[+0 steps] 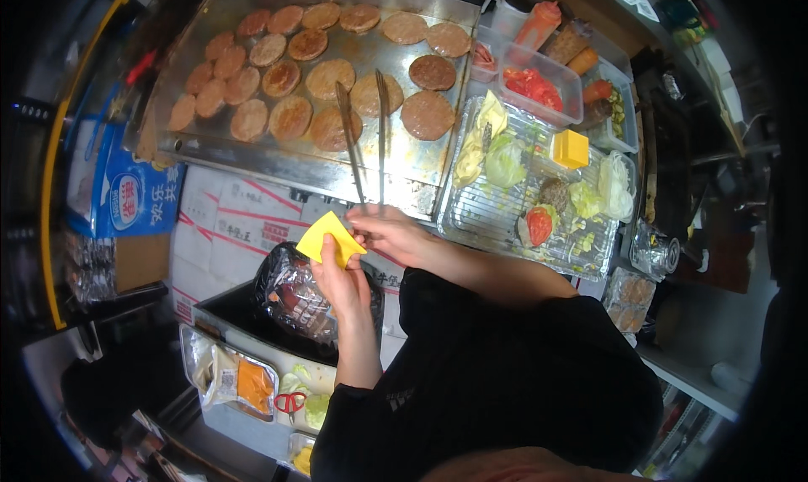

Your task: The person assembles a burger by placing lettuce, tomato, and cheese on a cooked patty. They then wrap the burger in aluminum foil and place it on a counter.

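My left hand (341, 283) pinches a yellow square cheese slice (329, 237) between thumb and fingers. In my right hand (394, 235) is a pair of metal tongs (382, 147), with its long arms spread over the griddle. The fingertips of my right hand are close beside the cheese slice; contact is unclear. Beyond the hands lies a flat metal griddle (404, 176) bearing many round meat patties. The tongs' tips overlap a patty (331, 78) and another patty (369, 97) in the view; whether they touch is unclear.
At right, a wire-racked tray (480, 223) holds lettuce (505, 160), a cheese block (570, 149) and a bun half with tomato (536, 225). Beyond it stands a container of sliced tomato (533, 89). Below the hands is a black-bagged bin (303, 293); red-handled scissors (290, 403) lie nearby.
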{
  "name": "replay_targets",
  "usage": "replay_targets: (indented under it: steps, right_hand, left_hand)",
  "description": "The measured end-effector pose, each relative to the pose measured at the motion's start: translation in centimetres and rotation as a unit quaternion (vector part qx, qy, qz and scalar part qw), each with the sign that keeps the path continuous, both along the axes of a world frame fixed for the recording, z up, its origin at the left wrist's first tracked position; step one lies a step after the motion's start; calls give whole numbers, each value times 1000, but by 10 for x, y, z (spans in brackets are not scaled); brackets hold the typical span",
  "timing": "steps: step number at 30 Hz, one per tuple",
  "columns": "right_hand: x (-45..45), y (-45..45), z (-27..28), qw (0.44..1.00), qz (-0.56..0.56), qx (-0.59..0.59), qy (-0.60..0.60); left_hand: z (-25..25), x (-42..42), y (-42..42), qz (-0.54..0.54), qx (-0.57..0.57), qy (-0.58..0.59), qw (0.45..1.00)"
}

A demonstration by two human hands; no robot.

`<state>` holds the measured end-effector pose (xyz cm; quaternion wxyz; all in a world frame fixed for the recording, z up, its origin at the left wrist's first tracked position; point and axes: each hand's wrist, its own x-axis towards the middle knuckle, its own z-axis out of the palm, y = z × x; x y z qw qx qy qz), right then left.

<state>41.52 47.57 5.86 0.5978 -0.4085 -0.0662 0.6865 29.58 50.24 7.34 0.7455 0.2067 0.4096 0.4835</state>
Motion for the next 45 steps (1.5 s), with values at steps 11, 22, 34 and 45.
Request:
replay_targets:
  steps: [11,22,34,45]
  right_hand:
    - [145,-62,66,725,7,-118,-678]
    - [178,-35,128,329,172,-164,-914]
    - [228,-49,158,362,88,-227,-900]
    - [259,-49,144,423,97,-209,-876]
  left_hand:
    - [6,6,12,-14,-44,8,999]
    - [-8,11,18,-58,-66,8,996]
    - [-20,-5,11,-48,-91,43,994]
    - [-19,12,5,-77,-66,13,995]
